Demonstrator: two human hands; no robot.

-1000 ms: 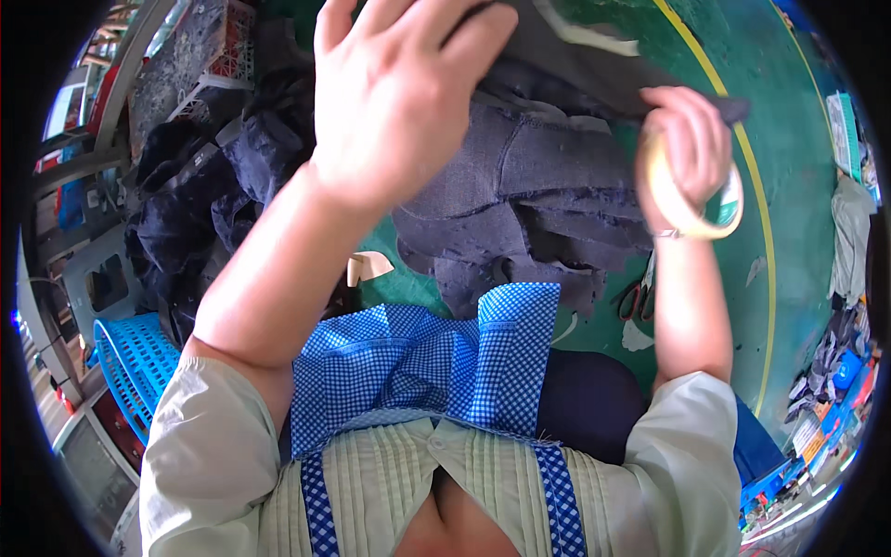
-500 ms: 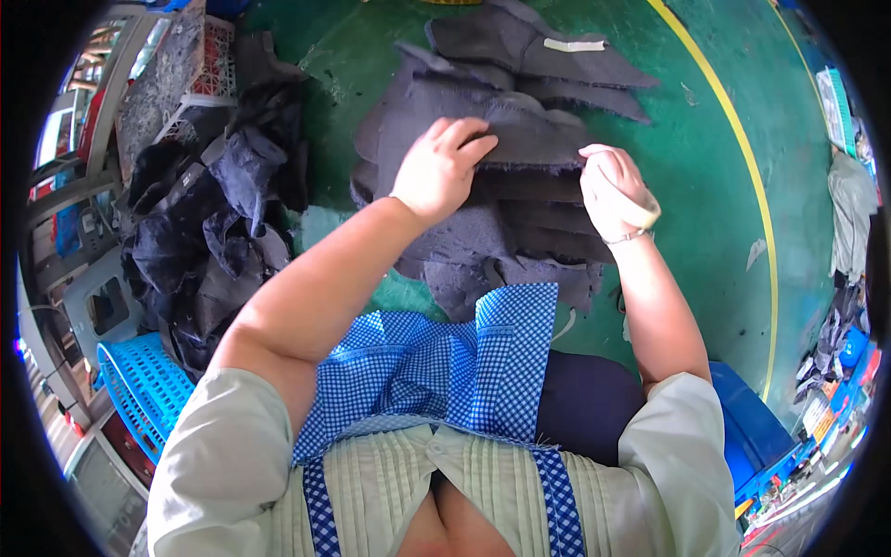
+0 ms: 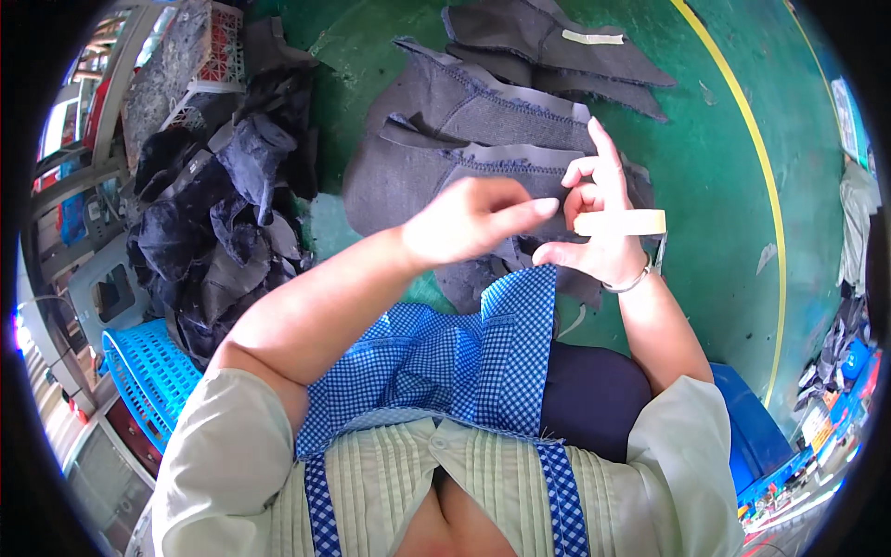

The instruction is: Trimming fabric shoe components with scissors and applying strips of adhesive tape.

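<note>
My left hand point(image 3: 475, 219) hovers over the dark grey fabric pieces point(image 3: 520, 125), its fingers curled and its thumb pointing toward my right hand. What it holds, if anything, is hidden. My right hand point(image 3: 608, 200) is raised at the right end of the pieces, index finger stretched up, thumb out, the other fingers half bent and apart. A cream roll of tape point(image 3: 622, 223) is looped around the palm of that hand. The fabric pieces lie overlapped on the green floor, with fuzzy edges and stitched seams.
A heap of dark fabric point(image 3: 213, 223) lies at the left, beside a blue plastic basket point(image 3: 148, 381) and a white-and-red crate point(image 3: 223, 46). More grey pieces point(image 3: 515, 32) with a white strip lie at the far side. A blue bin point(image 3: 752, 418) stands near right. A yellow line point(image 3: 747, 121) crosses the floor.
Both hands have come off the fabric edge and drawn nearer to each other and to me. My right hand has turned and spread its fingers. The seamed pieces now lie flatter.
</note>
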